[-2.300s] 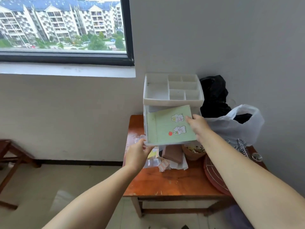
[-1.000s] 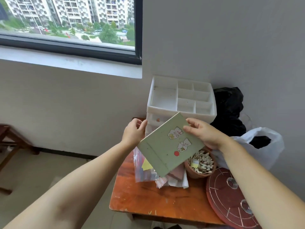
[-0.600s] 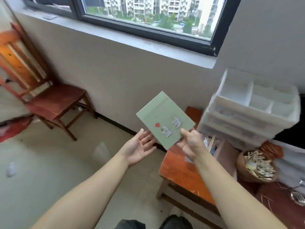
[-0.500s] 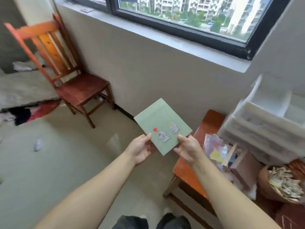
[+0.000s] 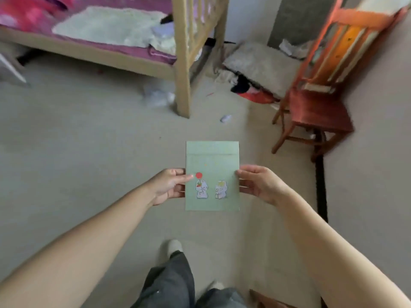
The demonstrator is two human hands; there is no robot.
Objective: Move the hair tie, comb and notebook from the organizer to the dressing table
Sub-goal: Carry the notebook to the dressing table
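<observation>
A pale green notebook (image 5: 212, 161) with two cartoon animals and a red dot on its cover is held flat in front of me, above the floor. My left hand (image 5: 169, 185) pinches its left edge and my right hand (image 5: 259, 184) pinches its right edge. The organizer, the hair tie, the comb and the dressing table are out of view.
A wooden bed frame (image 5: 184, 63) with purple bedding stands at the upper left. A red-brown wooden chair (image 5: 318, 107) stands at the right by the wall. Cushions and clothes (image 5: 255, 70) lie on the floor between them. My legs (image 5: 173, 283) show below.
I have turned away from the table and organizer toward the bed and chair. The notebook came along, now squared up and held by both hands.
</observation>
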